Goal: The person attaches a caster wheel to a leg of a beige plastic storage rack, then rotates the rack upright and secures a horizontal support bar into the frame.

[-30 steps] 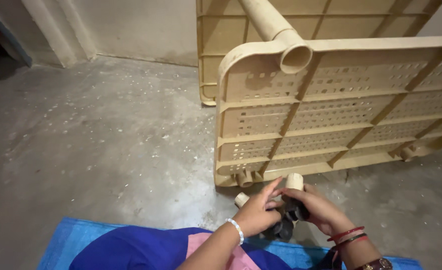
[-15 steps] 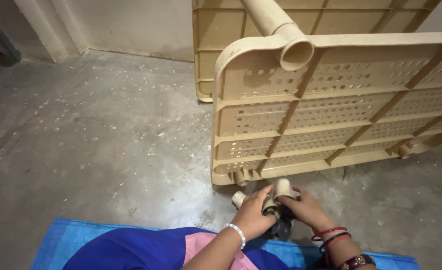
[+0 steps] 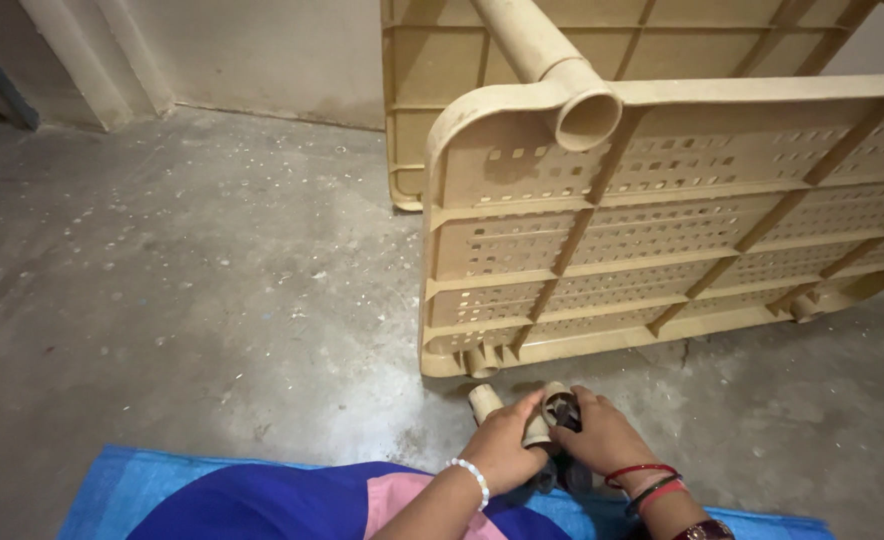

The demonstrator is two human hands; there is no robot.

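Both hands work low at the near edge of the concrete floor (image 3: 182, 290), just beyond a blue mat (image 3: 112, 490) on which the person sits. The left hand (image 3: 502, 450) is closed around a short beige plastic tube piece (image 3: 539, 425), fingers wrapped over its side; a white bead bracelet sits at that wrist. The right hand (image 3: 602, 435) is closed on the same piece from the other side, thumb and fingers pressed near its open round end, where a dark insert shows; red and dark bangles ring that wrist. A second short beige tube (image 3: 484, 400) stands on the floor just beside the left hand's knuckles, open end upward; whether it touches the hand cannot be told. Something dark lies under the hands, too hidden to identify. Directly beyond the hands a large beige perforated plastic panel (image 3: 662, 240) rests tilted on its lower edge, ribbed underside facing the camera, with a hollow round leg (image 3: 562, 70) projecting from its upper left corner. A second matching panel (image 3: 442, 80) stands behind it against the wall. The floor is speckled with pale flecks and grit.
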